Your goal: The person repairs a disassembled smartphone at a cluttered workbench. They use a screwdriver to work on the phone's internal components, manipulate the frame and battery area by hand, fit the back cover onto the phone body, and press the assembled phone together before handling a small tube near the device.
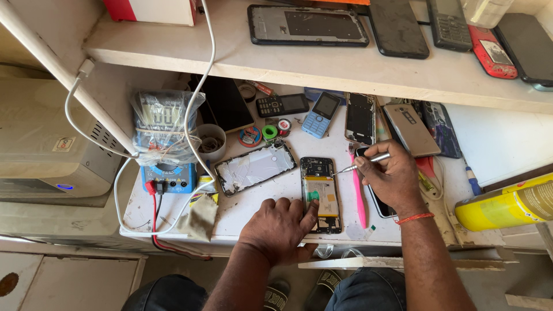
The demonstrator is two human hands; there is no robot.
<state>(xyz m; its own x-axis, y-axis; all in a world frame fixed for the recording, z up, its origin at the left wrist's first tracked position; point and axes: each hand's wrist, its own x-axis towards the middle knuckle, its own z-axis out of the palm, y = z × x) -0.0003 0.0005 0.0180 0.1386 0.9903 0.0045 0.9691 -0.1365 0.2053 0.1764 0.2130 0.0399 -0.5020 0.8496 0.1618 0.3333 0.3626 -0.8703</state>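
Observation:
An opened smartphone [320, 184] lies back-up on the white bench, its battery and circuit board exposed. My left hand [279, 229] presses down on its lower left side, thumb on the battery area. My right hand [389, 175] grips a slim metal screwdriver [363, 162] whose tip points at the phone's upper right edge. A pink toothbrush [358, 190] lies just right of the phone, beside my right hand. A removed phone frame [255, 167] with a silvery inside lies to the left.
A blue multimeter [167, 173] wrapped in plastic with red and black leads sits at left, with a white cable [190, 109] over it. Several phones lie behind and on the upper shelf [322, 63]. A yellow spray can [504, 204] lies at right. Tape rolls [260, 134] sit mid-bench.

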